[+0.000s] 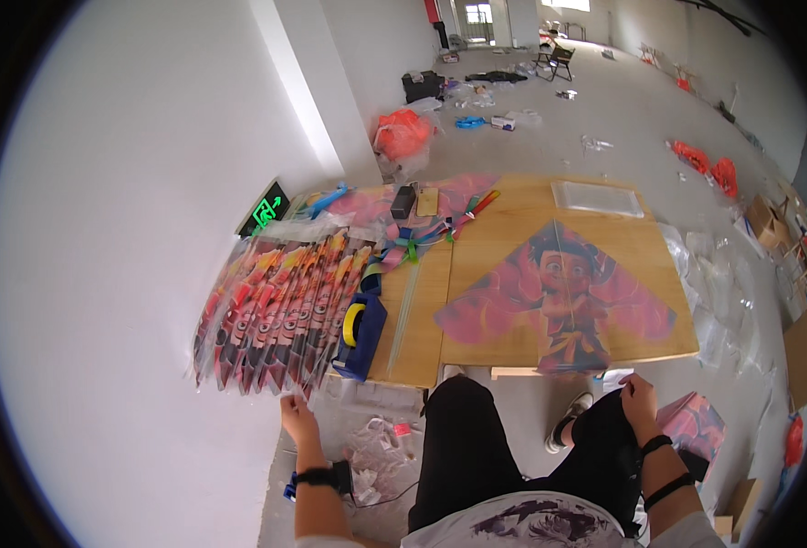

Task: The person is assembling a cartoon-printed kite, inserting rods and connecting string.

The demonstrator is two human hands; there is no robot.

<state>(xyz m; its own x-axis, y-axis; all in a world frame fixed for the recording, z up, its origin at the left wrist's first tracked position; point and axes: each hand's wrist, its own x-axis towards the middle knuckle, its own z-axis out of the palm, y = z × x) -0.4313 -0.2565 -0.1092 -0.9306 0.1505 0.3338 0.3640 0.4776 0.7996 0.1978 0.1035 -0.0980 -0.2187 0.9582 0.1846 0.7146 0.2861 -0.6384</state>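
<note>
My left hand (298,418), fingers curled closed, is just below the near end of a stack of folded kites (280,315) in clear plastic at the table's left side. Whether it pinches anything is too small to make out. My right hand (639,400) is closed too, above my right thigh, and what it may hold is hidden. A kite (568,297) with a cartoon figure and pink wings lies spread flat on the wooden table (504,215), its lower end at the front edge. Beside the folded stack stands a blue tape dispenser (360,336) with a yellow roll.
Several coloured ribbons (408,247), a phone (428,202) and a dark box (403,202) lie toward the back. A clear tray (598,198) is at the back right. Another pink printed piece (693,425) is beside my right leg. Plastic bags (718,292) and cardboard boxes (805,356) stand right.
</note>
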